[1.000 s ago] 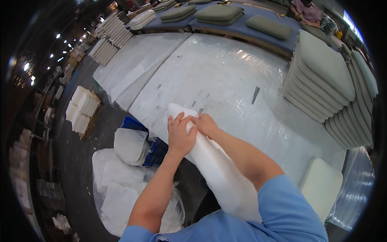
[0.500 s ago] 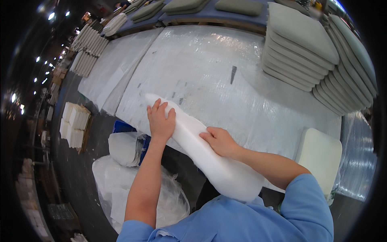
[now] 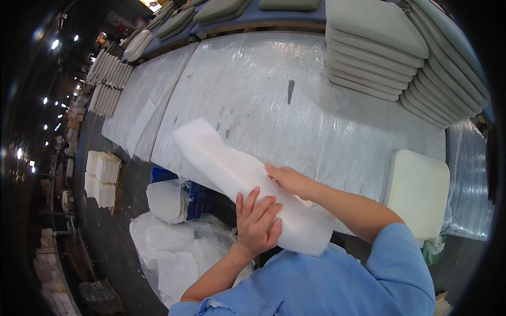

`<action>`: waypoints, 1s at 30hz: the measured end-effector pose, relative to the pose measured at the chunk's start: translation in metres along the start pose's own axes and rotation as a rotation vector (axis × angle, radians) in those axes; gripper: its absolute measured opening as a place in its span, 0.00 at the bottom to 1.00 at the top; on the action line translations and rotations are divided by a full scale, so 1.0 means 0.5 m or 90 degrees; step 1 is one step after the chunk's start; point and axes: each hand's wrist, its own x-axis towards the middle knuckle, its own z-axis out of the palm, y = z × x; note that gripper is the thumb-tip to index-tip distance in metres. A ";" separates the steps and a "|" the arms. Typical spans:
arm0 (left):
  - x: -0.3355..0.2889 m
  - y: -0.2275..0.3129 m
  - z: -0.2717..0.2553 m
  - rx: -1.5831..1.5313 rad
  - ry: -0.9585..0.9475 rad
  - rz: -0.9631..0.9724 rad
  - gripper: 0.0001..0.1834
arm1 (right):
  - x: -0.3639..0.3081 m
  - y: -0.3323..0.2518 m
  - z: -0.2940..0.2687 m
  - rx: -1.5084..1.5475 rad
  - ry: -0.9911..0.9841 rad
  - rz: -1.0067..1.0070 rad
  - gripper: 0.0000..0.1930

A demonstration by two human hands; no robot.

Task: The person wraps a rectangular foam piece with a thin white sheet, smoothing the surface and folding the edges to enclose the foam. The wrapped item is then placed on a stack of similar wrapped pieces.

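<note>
A long piece of fluffy white padding (image 3: pixel 213 158) lies slantwise over the table's near edge, its near end against my blue shirt. My left hand (image 3: pixel 258 222) rests on its near side, fingers spread and lying on the surface. Across from it, my right hand (image 3: pixel 291 183) grips the far edge of the padding, with the fingertips partly hidden. A small cream-coloured bit (image 3: pixel 304 201) shows under the right wrist; whether it is foam inside the padding I cannot tell.
The table (image 3: pixel 247 89) is covered in clear plastic film. Grey-green cushions (image 3: pixel 369 52) are stacked at the far right. A cream foam cushion (image 3: pixel 419 192) stands at the right edge. Below left are a blue crate (image 3: pixel 200 200), white sheets (image 3: pixel 166 200) and a plastic bag (image 3: pixel 150 242).
My left hand has slid from the padding's far end back toward me, beside the right hand. The far end now lies wider and flatter. My right hand keeps its hold on the edge.
</note>
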 end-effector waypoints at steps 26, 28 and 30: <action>-0.021 0.068 0.032 -0.528 0.154 -0.524 0.62 | -0.076 0.114 0.042 -0.454 0.160 -0.352 0.18; -0.020 0.067 0.042 -0.484 0.156 -0.512 0.61 | -0.053 0.135 0.037 -0.455 0.167 -0.398 0.17; -0.021 0.068 0.046 -0.463 0.165 -0.508 0.61 | -0.027 0.155 0.031 -0.435 0.172 -0.466 0.17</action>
